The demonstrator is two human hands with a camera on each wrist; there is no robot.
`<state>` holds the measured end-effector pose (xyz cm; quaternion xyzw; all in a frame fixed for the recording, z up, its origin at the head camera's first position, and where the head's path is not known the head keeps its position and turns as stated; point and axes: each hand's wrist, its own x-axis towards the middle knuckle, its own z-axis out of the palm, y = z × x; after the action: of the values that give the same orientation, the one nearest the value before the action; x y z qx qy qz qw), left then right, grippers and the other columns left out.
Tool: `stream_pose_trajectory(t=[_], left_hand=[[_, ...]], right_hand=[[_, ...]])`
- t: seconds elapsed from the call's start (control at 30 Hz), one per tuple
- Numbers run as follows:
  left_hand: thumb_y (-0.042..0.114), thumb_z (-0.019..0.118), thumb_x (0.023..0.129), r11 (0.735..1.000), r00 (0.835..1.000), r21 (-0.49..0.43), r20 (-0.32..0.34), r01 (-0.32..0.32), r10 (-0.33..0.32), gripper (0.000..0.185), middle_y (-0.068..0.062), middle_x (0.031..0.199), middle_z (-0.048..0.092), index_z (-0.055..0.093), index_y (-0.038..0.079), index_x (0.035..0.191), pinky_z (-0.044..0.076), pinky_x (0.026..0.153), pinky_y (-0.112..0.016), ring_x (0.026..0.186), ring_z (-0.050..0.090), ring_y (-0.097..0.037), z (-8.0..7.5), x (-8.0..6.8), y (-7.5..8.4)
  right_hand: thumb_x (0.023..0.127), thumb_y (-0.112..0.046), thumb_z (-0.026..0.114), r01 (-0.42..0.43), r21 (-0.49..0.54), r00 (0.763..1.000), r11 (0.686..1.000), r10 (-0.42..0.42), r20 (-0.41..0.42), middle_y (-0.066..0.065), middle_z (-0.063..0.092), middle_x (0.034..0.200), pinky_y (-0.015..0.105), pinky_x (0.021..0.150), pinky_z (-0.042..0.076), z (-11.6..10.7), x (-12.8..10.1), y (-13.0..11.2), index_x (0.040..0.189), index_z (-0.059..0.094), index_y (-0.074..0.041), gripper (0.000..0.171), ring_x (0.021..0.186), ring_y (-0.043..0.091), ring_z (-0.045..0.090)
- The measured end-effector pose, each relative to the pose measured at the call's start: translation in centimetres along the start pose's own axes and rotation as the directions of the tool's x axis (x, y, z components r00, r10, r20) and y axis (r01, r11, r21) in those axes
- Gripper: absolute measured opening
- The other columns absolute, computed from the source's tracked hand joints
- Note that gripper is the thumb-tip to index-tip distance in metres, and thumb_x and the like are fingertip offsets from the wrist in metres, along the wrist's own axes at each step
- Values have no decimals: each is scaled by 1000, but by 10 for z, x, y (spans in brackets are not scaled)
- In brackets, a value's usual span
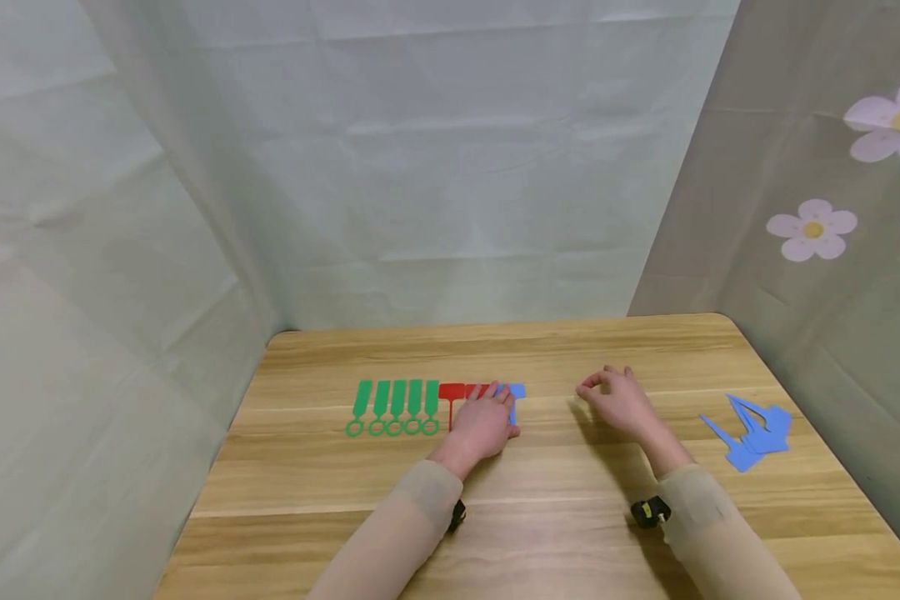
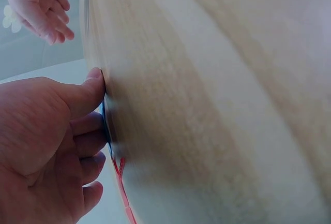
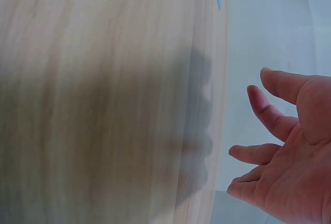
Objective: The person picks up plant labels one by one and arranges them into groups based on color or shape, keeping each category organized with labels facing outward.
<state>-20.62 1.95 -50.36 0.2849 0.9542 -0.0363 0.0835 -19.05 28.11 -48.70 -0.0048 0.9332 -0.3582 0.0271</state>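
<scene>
Left hand (image 1: 486, 423): laid flat on a thin blue tag (image 1: 517, 392).
Right hand (image 1: 619, 401): held loose, nothing held.
Table (image 1: 540, 517): smooth wood.

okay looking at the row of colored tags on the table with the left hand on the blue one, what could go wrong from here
1. The left hand lies over the red tags while pressing the blue tag; sliding it could knock the red ones out of line.
2. The green tags sit tightly side by side, so a nudge might ripple down the row.
3. The loose blue pile lies near the table's right edge; the right hand, empty and apart from it, could sweep pieces off when reaching.
</scene>
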Motion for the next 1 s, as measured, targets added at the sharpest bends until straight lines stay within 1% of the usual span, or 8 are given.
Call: stream_pose_trajectory(t=[0.13, 0.23, 0.47, 0.7, 0.87, 0.93, 0.97, 1.0], left_hand=[[49, 60, 108, 1000, 1000, 3, 15, 10, -10, 69, -3, 171, 39, 45, 11, 164, 24, 130, -45, 160, 29, -24, 0, 0, 3], [49, 59, 108, 1000, 999, -6, 23, 22, -22, 70, -3, 172, 37, 43, 11, 166, 24, 130, -44, 161, 28, -24, 0, -1, 5], [47, 59, 109, 998, 998, -30, 33, 47, -46, 72, -1, 174, 33, 39, 11, 167, 21, 131, -43, 162, 23, -22, 3, 1, 9], [46, 58, 109, 998, 998, -39, 40, 49, -48, 72, -3, 174, 33, 38, 10, 167, 22, 131, -45, 162, 24, -24, 0, 1, 14], [46, 58, 109, 998, 998, -36, 36, 45, -44, 71, -3, 174, 33, 38, 10, 167, 23, 131, -45, 162, 24, -24, 1, 0, 16], [46, 58, 109, 998, 999, -39, 31, 42, -40, 71, -3, 174, 33, 39, 10, 167, 23, 131, -45, 162, 25, -25, 2, -1, 17], [46, 58, 109, 998, 999, -40, 28, 40, -39, 71, -4, 174, 34, 39, 10, 167, 23, 131, -45, 162, 25, -25, 2, -1, 17], [46, 58, 109, 998, 999, -43, 27, 40, -39, 71, -4, 174, 34, 39, 9, 167, 23, 131, -45, 162, 25, -25, 2, -2, 17]], right_hand=[[109, -30, 65, -13, -1, 1000, 1000, 13, 2, 46, 29, 160, 83, 117, 9, -6, -6, 7, 117, 72, -1, 31, 150, 72, 3], [108, -31, 66, -20, -9, 1000, 1000, 20, -3, 46, 30, 160, 85, 116, 11, -13, -12, 14, 117, 73, -1, 32, 149, 73, 4], [109, -32, 64, -35, -8, 999, 999, 34, -17, 49, 27, 159, 89, 111, 15, -36, -33, 34, 120, 70, 2, 35, 146, 76, 3], [112, -36, 59, -87, -22, 996, 996, 86, -30, 50, 22, 160, 89, 110, 16, -61, -50, 58, 129, 66, 8, 47, 145, 77, 1], [113, -37, 56, -111, -47, 993, 993, 109, -55, 46, 33, 156, 86, 112, 18, -75, -66, 77, 132, 64, 10, 52, 145, 76, 5], [114, -38, 54, -124, -58, 991, 991, 120, -60, 46, 34, 156, 82, 109, 31, -80, -72, 85, 134, 62, 11, 54, 144, 74, 18], [114, -39, 52, -136, -68, 989, 988, 132, -61, 47, 32, 156, 79, 106, 36, -83, -75, 88, 135, 61, 11, 55, 142, 74, 24], [114, -40, 51, -143, -77, 988, 987, 138, -67, 47, 35, 154, 76, 101, 43, -86, -78, 92, 136, 61, 11, 56, 139, 72, 31]])
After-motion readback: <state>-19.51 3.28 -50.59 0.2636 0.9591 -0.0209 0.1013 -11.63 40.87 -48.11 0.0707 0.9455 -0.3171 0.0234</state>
